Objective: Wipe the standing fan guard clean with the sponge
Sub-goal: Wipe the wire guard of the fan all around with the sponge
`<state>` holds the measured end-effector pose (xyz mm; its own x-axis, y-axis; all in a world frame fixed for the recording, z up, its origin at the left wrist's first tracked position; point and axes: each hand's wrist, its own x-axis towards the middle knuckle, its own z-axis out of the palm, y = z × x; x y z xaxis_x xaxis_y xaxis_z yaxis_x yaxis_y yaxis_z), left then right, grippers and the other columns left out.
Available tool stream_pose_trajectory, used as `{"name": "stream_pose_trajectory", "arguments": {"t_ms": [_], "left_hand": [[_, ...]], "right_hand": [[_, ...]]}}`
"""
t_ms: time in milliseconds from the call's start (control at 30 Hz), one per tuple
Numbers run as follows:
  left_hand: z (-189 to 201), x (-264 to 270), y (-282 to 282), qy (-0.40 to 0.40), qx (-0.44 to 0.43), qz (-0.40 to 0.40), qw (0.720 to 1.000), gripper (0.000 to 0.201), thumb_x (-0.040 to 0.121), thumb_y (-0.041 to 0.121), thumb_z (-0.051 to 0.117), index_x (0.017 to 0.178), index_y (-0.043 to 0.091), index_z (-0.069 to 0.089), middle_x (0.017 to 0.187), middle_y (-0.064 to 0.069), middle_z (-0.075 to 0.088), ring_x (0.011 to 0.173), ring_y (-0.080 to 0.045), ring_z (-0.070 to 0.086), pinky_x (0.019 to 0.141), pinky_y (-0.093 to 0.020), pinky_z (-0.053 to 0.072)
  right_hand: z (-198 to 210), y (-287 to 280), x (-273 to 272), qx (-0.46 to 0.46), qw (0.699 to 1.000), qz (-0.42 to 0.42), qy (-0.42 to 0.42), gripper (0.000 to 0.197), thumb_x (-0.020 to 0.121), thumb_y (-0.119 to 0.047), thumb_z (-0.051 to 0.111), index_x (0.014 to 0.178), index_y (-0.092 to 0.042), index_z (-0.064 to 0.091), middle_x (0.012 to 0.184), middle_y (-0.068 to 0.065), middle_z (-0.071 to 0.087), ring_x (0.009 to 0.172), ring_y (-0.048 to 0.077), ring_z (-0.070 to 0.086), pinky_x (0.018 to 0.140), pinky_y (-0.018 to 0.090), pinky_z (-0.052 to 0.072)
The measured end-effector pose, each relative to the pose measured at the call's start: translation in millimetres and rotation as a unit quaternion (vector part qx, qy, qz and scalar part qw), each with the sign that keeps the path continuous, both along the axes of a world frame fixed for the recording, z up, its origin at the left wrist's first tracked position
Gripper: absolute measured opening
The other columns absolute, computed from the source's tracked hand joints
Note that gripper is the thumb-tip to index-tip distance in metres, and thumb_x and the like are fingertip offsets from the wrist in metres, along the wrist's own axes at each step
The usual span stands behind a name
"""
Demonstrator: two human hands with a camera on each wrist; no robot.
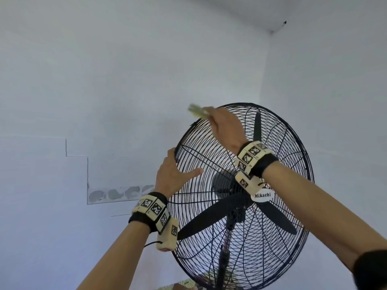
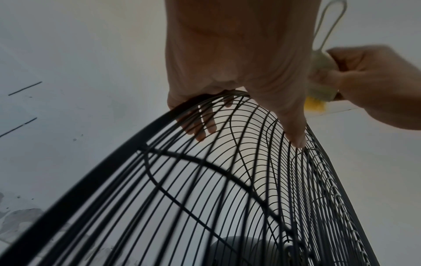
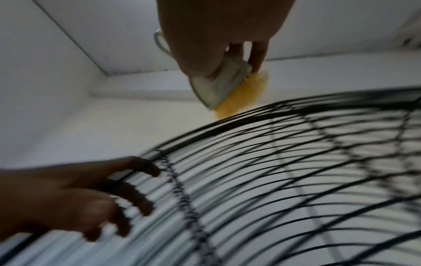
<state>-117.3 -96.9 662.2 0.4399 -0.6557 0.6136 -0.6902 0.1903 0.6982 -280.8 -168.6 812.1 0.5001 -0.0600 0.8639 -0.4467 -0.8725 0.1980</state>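
A black wire fan guard (image 1: 282, 237) fills the lower right of the head view, with dark blades behind it. My left hand (image 1: 176, 174) grips the guard's upper-left rim; its fingers (image 2: 200, 126) reach behind the wires and the thumb (image 2: 293, 129) lies across the front. My right hand (image 1: 226, 126) holds a scrubber (image 1: 196, 110) with a white back and yellow bristles (image 3: 241, 95) at the guard's top-left edge. In the right wrist view the bristles sit just at the outer rim (image 3: 227, 122). A wire loop handle (image 2: 328, 23) sticks out of the scrubber.
The fan's pole (image 1: 224, 258) runs down from the hub, which carries a white "Mikachi" label (image 1: 262, 195). Pale walls stand behind, with a patched grey strip (image 1: 117, 193) at left and a room corner (image 1: 266, 80) behind the fan. A patterned object (image 1: 184, 284) shows at the bottom edge.
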Motion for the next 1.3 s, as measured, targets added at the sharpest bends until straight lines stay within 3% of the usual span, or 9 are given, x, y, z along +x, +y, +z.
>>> {"name": "stream_pose_trajectory", "arguments": {"t_ms": [100,200,300,500,633,767,967,1200,1300], "left_hand": [[0.9,-2.6,-2.2,-0.004,0.006,0.005,1.0,0.116,0.063,0.081,0.078,0.151,0.026,0.027,0.139,-0.002,0.055,0.123,-0.021,0.055,0.102,-0.042,0.049],[1.3,-3.2,-4.4,-0.004,0.009,0.008,1.0,0.117,0.062,0.083,0.077,0.151,0.027,0.026,0.143,-0.002,0.053,0.127,-0.022,0.055,0.103,-0.042,0.048],[1.9,-3.4,-3.6,-0.005,0.019,0.017,1.0,0.118,0.062,0.084,0.076,0.153,0.026,0.027,0.148,-0.004,0.051,0.13,-0.023,0.054,0.106,-0.043,0.048],[1.1,-3.0,1.2,0.001,0.021,0.007,1.0,0.122,0.059,0.086,0.075,0.153,0.026,0.024,0.143,-0.003,0.053,0.127,-0.024,0.054,0.105,-0.047,0.049],[3.6,-5.5,-2.6,0.001,0.022,0.009,1.0,0.12,0.06,0.085,0.076,0.152,0.026,0.025,0.141,-0.003,0.054,0.126,-0.024,0.055,0.104,-0.047,0.05],[6.0,-7.7,-4.6,0.001,0.026,0.014,1.0,0.115,0.06,0.084,0.075,0.149,0.029,0.028,0.141,-0.003,0.055,0.127,-0.025,0.057,0.101,-0.044,0.05],[5.5,-10.1,0.6,-0.002,0.015,0.011,1.0,0.117,0.063,0.079,0.079,0.152,0.024,0.026,0.141,-0.004,0.054,0.125,-0.022,0.055,0.102,-0.043,0.049],[6.6,-12.1,0.8,0.007,0.025,0.022,0.999,0.107,0.068,0.073,0.081,0.15,0.025,0.032,0.144,-0.005,0.054,0.13,-0.026,0.054,0.101,-0.039,0.046],[6.2,-12.2,3.6,0.003,0.02,0.011,1.0,0.115,0.065,0.077,0.08,0.152,0.025,0.026,0.144,-0.004,0.053,0.127,-0.023,0.054,0.103,-0.042,0.047]], "right_hand": [[3.8,-10.8,-8.1,-0.011,0.999,-0.044,-0.028,0.027,0.097,0.002,0.057,0.121,-0.004,0.066,0.09,0.014,0.07,0.079,0.033,0.061,0.066,0.047,0.053],[-25.6,2.2,-2.9,-0.082,0.99,0.024,0.115,0.039,0.089,0.01,0.065,0.124,-0.007,0.068,0.114,0.013,0.074,0.096,0.033,0.066,0.08,0.047,0.057],[-40.7,18.6,1.6,-0.089,0.971,0.085,0.207,0.031,0.097,-0.003,0.06,0.127,-0.008,0.066,0.108,0.011,0.074,0.091,0.029,0.065,0.073,0.041,0.056],[-3.8,-12.5,-22.4,0.009,0.996,-0.009,-0.084,0.058,0.097,0.004,0.053,0.148,-0.02,0.051,0.1,0.014,0.071,0.084,0.03,0.063,0.068,0.036,0.046],[-32.6,-3.0,-22.2,-0.063,0.997,-0.013,0.039,0.08,0.078,0.023,0.054,0.146,-0.017,0.056,0.138,0.008,0.065,0.123,0.032,0.064,0.097,0.048,0.055],[-56.9,10.5,-15.0,-0.121,0.97,0.056,0.205,0.075,0.078,0.018,0.065,0.143,-0.018,0.058,0.138,0.002,0.066,0.125,0.026,0.063,0.093,0.042,0.057],[-12.2,-16.1,-27.4,-0.021,0.998,-0.052,0.019,0.076,0.08,0.022,0.053,0.145,-0.017,0.055,0.142,0.011,0.062,0.128,0.035,0.06,0.099,0.054,0.054],[-54.9,20.3,-13.2,-0.081,0.97,0.071,0.22,0.075,0.079,0.008,0.074,0.145,-0.021,0.055,0.143,0.003,0.063,0.125,0.026,0.063,0.097,0.044,0.054],[-35.2,13.7,-16.1,-0.014,0.996,0.058,0.072,0.068,0.088,0.013,0.058,0.147,-0.021,0.053,0.138,0.004,0.066,0.111,0.025,0.068,0.086,0.041,0.06]]}}
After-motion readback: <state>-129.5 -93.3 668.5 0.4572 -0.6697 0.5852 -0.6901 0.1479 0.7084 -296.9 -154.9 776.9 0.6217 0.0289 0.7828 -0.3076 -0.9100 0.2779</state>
